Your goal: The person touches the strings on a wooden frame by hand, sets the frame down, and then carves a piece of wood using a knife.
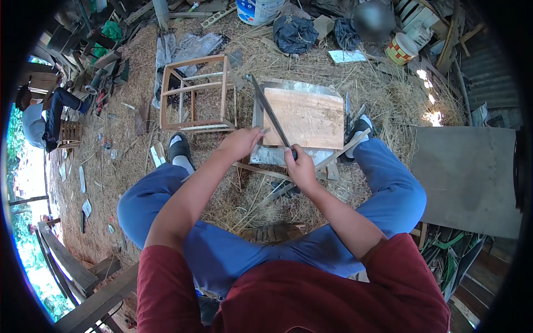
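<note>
My right hand point(301, 166) is closed round the dark handle of a long, narrow machete point(270, 114). Its blade slants up and left across the left part of a pale wooden board point(311, 119). My left hand point(241, 143) is closed at the board's left edge, beside the blade. A small thin sliver point(266, 131) pokes out from its fingertips; its material is too small to tell. The board lies on a low support with metal sheet point(269, 156) showing along its front, between my feet.
An open wooden frame point(226, 91) stands left of the board. A knife-like blade point(348, 108) is beside the board's right edge. Loose sticks point(266, 171) and straw cover the ground. Buckets point(401, 49) and black bags point(295, 34) are at the back. Another person point(39, 119) sits far left.
</note>
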`<act>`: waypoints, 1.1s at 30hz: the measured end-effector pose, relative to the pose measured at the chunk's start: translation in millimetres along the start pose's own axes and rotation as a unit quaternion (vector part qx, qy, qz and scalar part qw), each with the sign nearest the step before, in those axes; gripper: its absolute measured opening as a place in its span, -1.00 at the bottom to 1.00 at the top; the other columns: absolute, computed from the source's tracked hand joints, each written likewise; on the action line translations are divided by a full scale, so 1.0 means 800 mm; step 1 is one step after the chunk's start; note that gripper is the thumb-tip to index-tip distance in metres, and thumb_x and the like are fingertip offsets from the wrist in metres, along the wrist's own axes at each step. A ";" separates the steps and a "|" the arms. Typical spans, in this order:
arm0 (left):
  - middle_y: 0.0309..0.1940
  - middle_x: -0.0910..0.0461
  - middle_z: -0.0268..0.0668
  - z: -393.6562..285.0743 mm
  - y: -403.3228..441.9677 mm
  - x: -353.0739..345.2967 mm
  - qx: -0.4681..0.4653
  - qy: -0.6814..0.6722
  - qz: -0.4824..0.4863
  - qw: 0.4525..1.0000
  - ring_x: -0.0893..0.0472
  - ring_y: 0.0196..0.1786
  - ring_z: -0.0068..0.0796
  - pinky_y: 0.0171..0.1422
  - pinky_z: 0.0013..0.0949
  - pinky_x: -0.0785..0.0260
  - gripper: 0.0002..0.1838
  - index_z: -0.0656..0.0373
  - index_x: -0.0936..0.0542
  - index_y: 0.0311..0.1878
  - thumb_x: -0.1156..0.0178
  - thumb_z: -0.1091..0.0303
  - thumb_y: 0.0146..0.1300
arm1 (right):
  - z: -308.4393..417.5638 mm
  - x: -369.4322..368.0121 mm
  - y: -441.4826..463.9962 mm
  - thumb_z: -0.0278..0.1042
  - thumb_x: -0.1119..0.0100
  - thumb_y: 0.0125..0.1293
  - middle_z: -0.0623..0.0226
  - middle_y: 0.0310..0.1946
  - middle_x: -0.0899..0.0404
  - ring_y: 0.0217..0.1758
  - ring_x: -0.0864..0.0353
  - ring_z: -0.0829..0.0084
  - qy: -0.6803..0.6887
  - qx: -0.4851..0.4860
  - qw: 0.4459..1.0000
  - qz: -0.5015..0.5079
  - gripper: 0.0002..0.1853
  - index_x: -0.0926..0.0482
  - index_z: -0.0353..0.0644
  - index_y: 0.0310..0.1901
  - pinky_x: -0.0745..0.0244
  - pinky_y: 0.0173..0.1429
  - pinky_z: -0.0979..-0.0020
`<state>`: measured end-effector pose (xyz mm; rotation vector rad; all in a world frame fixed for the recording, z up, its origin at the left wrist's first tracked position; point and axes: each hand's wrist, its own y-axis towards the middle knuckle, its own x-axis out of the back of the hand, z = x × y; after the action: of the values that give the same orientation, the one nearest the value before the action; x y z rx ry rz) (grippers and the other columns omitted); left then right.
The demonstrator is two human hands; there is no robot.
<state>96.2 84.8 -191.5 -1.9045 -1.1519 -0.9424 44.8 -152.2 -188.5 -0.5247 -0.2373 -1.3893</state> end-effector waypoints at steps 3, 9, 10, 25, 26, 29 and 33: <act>-0.38 -0.66 0.10 -0.006 -0.001 -0.002 -0.009 0.002 -0.008 1.000 -0.67 -0.27 0.23 -0.15 0.20 -0.49 -0.71 0.13 -0.48 0.02 0.07 0.11 0.61 | -0.002 -0.002 0.001 -0.04 -0.14 0.51 -0.13 -0.50 -0.61 -0.39 -0.67 -0.13 0.004 0.012 1.000 -0.008 -0.60 -0.58 -0.31 -0.21 -0.51 -0.29 0.05; -0.36 -0.67 0.12 -0.011 0.004 -0.001 0.019 0.025 0.002 1.000 -0.68 -0.26 0.23 -0.15 0.18 -0.51 -0.68 0.19 -0.49 -0.01 0.06 0.11 0.60 | -0.019 -0.004 0.004 -0.04 -0.13 0.51 -0.14 -0.49 -0.61 -0.38 -0.67 -0.14 -0.015 -0.011 1.000 0.010 -0.60 -0.57 -0.31 -0.22 -0.51 -0.27 0.05; -0.37 -0.67 0.12 -0.012 0.005 0.000 0.022 0.019 0.003 1.000 -0.68 -0.25 0.23 -0.15 0.17 -0.51 -0.68 0.20 -0.49 -0.01 0.06 0.11 0.60 | -0.011 -0.002 0.003 -0.04 -0.13 0.51 -0.15 -0.49 -0.61 -0.37 -0.68 -0.15 -0.004 -0.004 1.000 0.000 -0.60 -0.56 -0.31 -0.23 -0.52 -0.27 0.05; -0.29 -0.69 0.13 -0.013 0.008 -0.010 0.065 0.005 0.008 0.998 -0.69 -0.20 0.23 -0.10 0.20 -0.52 -0.65 0.15 -0.52 0.03 0.06 0.05 0.59 | 0.020 0.008 -0.001 -0.03 -0.12 0.49 -0.20 -0.45 -0.63 -0.31 -0.68 -0.21 0.011 -0.020 1.000 0.012 -0.58 -0.60 -0.34 -0.20 -0.54 -0.19 0.01; -0.29 -0.69 0.13 -0.011 0.008 -0.012 0.063 0.007 0.007 0.998 -0.69 -0.20 0.23 -0.10 0.20 -0.52 -0.65 0.15 -0.52 0.02 0.06 0.05 0.59 | 0.017 0.007 0.001 -0.03 -0.12 0.49 -0.20 -0.45 -0.63 -0.31 -0.68 -0.21 0.010 -0.020 1.000 0.013 -0.58 -0.60 -0.34 -0.20 -0.54 -0.19 0.01; -0.29 -0.69 0.12 -0.019 0.007 -0.006 0.082 0.002 0.022 0.996 -0.69 -0.20 0.23 -0.10 0.19 -0.51 -0.65 0.16 -0.52 0.00 0.05 0.05 0.59 | -0.007 -0.001 0.006 -0.04 -0.12 0.49 -0.20 -0.45 -0.62 -0.31 -0.68 -0.20 -0.029 0.004 1.000 -0.004 -0.59 -0.61 -0.33 -0.19 -0.55 -0.20 0.02; -0.29 -0.69 0.13 -0.013 0.007 -0.012 0.077 0.008 0.006 0.997 -0.70 -0.20 0.23 -0.10 0.19 -0.51 -0.64 0.17 -0.52 0.01 0.04 0.04 0.59 | -0.022 -0.006 0.007 -0.06 -0.12 0.50 -0.18 -0.49 -0.59 -0.35 -0.66 -0.19 -0.034 -0.013 0.999 0.024 -0.61 -0.56 -0.33 -0.24 -0.51 -0.24 0.01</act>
<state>96.2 70.1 -195.6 -1.7752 -1.1674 -0.8363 46.9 -155.9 -206.8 -0.5968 -0.2611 -1.3299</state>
